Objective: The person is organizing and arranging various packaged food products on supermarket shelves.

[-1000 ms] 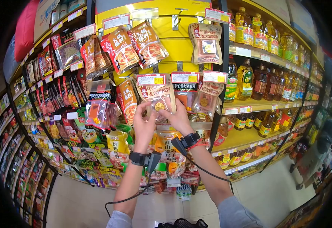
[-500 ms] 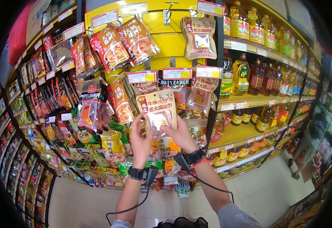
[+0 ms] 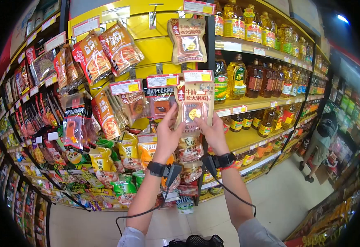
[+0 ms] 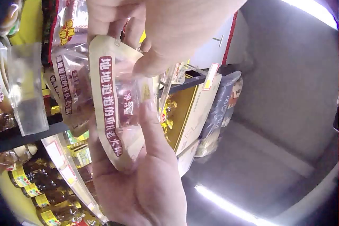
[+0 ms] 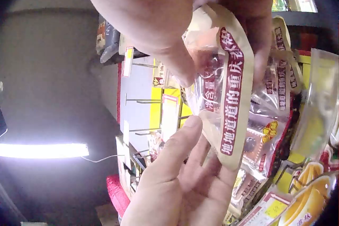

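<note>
Both hands hold a beige packet of hotpot seasoning [image 3: 195, 99] with red lettering and a clear window. Its printed front faces me in the head view, upright. My left hand [image 3: 168, 135] grips the left edge and lower corner, its thumb on the front. On the other side my right hand [image 3: 214, 133] pinches the lower right, thumb across the window. A price tag [image 3: 198, 76] overlaps the packet's top edge. The left wrist view shows the packet's lettered bottom seam [image 4: 108, 107] between the hands; clear-windowed packets [image 5: 278, 72] hang close behind it in the right wrist view.
Another beige packet [image 3: 187, 41] hangs above on the yellow panel [image 3: 147, 41]. Orange seasoning packets [image 3: 122, 47] hang to the left, soup packets [image 3: 103, 164] below. Shelves of oil bottles [image 3: 236, 76] stand at the right. Beyond them, a person [image 3: 322, 136] stands in the aisle.
Both hands have carried the packet from the middle, where it dipped lower, up and right to the right-hand price tag. The head view has turned to the right.
</note>
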A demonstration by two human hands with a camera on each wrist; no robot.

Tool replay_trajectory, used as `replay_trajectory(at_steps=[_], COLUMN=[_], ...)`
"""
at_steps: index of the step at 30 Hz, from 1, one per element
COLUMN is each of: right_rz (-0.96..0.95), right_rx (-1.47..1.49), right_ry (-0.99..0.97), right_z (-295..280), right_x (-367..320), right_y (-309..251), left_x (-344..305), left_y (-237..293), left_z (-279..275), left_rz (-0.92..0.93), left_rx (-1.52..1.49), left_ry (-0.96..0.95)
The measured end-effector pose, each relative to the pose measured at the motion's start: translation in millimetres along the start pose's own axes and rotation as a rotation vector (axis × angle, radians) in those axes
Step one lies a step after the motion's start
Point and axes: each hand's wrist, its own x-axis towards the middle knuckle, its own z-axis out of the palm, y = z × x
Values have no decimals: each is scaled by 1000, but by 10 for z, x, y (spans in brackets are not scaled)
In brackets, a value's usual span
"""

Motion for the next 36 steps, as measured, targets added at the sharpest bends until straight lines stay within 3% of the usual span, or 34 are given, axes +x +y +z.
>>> replay_trajectory(at_steps=[4, 22, 28, 30, 34, 36], right_rz=[-82, -49, -99, -103, -17, -11], right_rx=[-48, -170, -122, -101, -123, -142], right_ry=[14, 21, 11, 17, 8, -14], right_z=[-68, -59, -133, -202, -293, -327], right_x=[159, 120, 140, 120, 41, 35], right_y=[-106, 81, 13, 23, -8, 131], left_x=[168, 97, 194, 246, 378, 528], left_y=[34, -238, -33, 17, 143, 34], left_z=[127, 59, 87, 103, 176, 190], left_rz=[43, -29, 8, 168, 212, 149], left_rx=[-2, 61, -45, 145, 212, 87], left_ry=[-11, 23, 83, 163, 144, 104])
